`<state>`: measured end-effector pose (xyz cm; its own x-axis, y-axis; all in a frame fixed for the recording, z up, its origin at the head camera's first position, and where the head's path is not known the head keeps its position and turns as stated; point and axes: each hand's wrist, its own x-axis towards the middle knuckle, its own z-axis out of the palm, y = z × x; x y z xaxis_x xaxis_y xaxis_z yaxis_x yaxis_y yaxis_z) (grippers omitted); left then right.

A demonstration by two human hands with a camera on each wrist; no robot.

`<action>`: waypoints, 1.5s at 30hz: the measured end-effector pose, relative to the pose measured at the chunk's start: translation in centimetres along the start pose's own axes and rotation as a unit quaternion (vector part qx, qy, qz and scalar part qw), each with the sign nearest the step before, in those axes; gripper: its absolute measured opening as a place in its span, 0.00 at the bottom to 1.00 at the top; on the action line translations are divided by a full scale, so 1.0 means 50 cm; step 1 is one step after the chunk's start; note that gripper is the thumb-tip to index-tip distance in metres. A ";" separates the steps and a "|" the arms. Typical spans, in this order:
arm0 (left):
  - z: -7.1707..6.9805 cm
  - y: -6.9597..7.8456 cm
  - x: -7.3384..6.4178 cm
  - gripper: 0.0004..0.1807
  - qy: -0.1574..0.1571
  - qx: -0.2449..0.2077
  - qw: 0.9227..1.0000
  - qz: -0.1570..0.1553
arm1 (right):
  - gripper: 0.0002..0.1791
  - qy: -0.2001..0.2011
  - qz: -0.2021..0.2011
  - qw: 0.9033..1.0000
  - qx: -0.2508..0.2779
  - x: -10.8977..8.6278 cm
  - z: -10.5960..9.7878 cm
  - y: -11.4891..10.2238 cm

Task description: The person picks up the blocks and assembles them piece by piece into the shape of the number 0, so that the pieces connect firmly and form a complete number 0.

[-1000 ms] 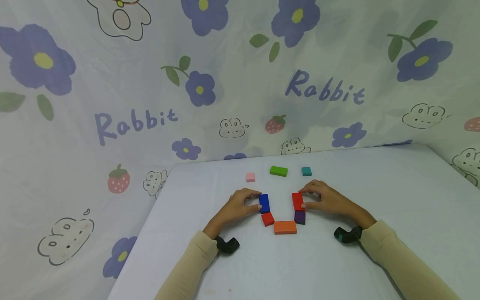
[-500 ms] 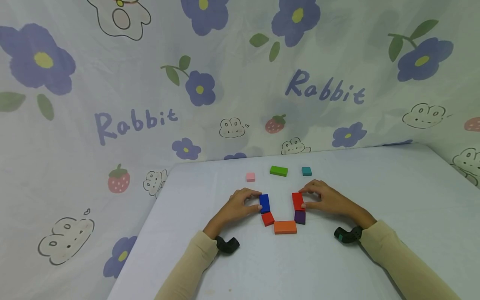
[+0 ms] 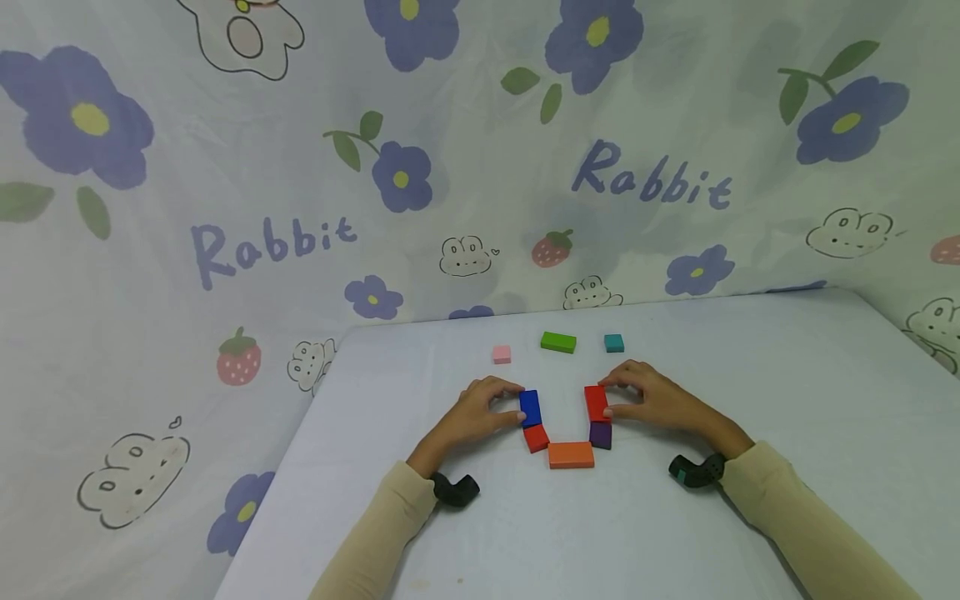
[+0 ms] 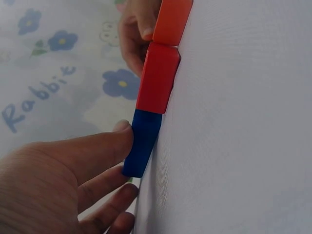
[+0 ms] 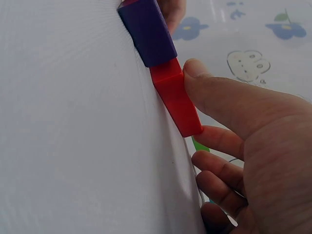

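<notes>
My left hand (image 3: pixel 471 412) pinches a blue block (image 3: pixel 530 408) lengthwise, thumb near its close end and index finger at its far end. In the left wrist view the blue block (image 4: pixel 143 141) meets a small red block (image 4: pixel 158 78). Across from it, my right hand (image 3: pixel 651 398) holds a longer red block (image 3: pixel 596 404) between thumb and index finger. That red block (image 5: pixel 176 100) touches a dark purple block (image 5: pixel 147 34) in the right wrist view. An orange block (image 3: pixel 571 455) lies crosswise at the near end, between the small red block (image 3: pixel 536 438) and the purple one.
Beyond the hands, a pink block (image 3: pixel 502 355), a green block (image 3: pixel 558 342) and a teal block (image 3: pixel 613 343) lie apart on the white table (image 3: pixel 750 367). A printed curtain (image 3: pixel 480 200) hangs behind the table. Each wrist wears a black device (image 3: pixel 456 491).
The blue block has shifted very slightly towards me, against the small red block, with my left fingers still on it. My right hand and the other blocks stay in place.
</notes>
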<state>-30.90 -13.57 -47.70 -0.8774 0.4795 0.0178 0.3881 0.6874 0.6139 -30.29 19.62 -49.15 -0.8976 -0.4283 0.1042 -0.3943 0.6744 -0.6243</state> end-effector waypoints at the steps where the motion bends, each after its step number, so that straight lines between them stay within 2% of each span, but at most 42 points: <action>1: 0.000 0.000 0.000 0.24 0.000 0.000 1.000 0.001 | 0.29 0.000 0.000 1.000 -0.001 0.000 0.000 0.000; 10: 0.000 0.002 0.000 0.24 0.000 0.000 1.000 0.007 | 0.28 0.002 -0.006 1.000 -0.004 -0.002 -0.001 0.001; 17: 0.000 0.000 0.001 0.24 0.001 0.003 1.000 -0.001 | 0.29 0.000 -0.008 1.000 -0.006 0.001 -0.001 0.001; 31: 0.000 -0.003 -0.001 0.24 0.003 0.002 1.000 0.014 | 0.29 -0.005 0.004 1.000 0.000 0.001 0.001 0.001; 42: 0.000 -0.006 -0.003 0.24 0.007 -0.005 1.000 0.013 | 0.28 0.003 -0.016 1.000 0.001 0.001 0.001 -0.001; 45: -0.002 -0.006 -0.001 0.22 0.006 -0.012 1.000 0.025 | 0.28 0.004 -0.015 1.000 -0.001 0.000 0.002 0.002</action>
<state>-30.98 -13.86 -47.82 -0.8605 0.5061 0.0580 0.4242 0.6490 0.6315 -30.31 19.64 -49.30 -0.8865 -0.4443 0.1293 -0.4221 0.6620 -0.6194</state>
